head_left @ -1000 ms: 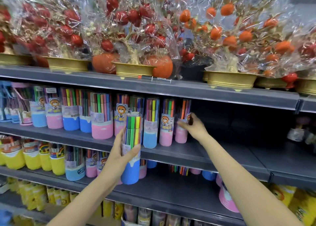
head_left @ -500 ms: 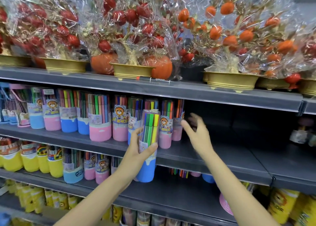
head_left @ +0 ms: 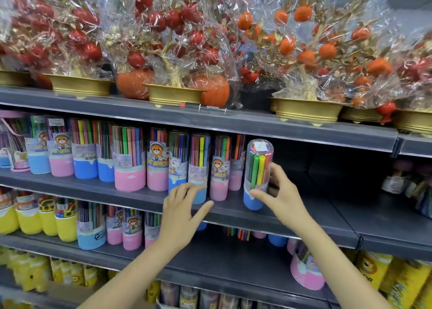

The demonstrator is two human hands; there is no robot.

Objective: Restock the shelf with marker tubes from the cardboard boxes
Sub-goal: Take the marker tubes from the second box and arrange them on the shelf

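A clear marker tube with a blue base (head_left: 256,173) stands upright on the grey middle shelf (head_left: 304,217), at the right end of a row of pink- and blue-based marker tubes (head_left: 161,166). My right hand (head_left: 279,195) grips this tube from the right, thumb in front near its base and fingers behind it. My left hand (head_left: 181,209) is empty, fingers spread and relaxed, in front of the shelf edge just below the row. No cardboard box is in view.
The middle shelf is bare to the right of the tube. Wrapped fruit trees in gold pots (head_left: 174,93) fill the top shelf. The lower shelf (head_left: 210,262) holds yellow, blue and pink tubes; a pink tub (head_left: 306,273) lies tilted at its right.
The tube passed from my left hand to my right hand and now stands at the right end of the row. My left hand let go and dropped back, empty.
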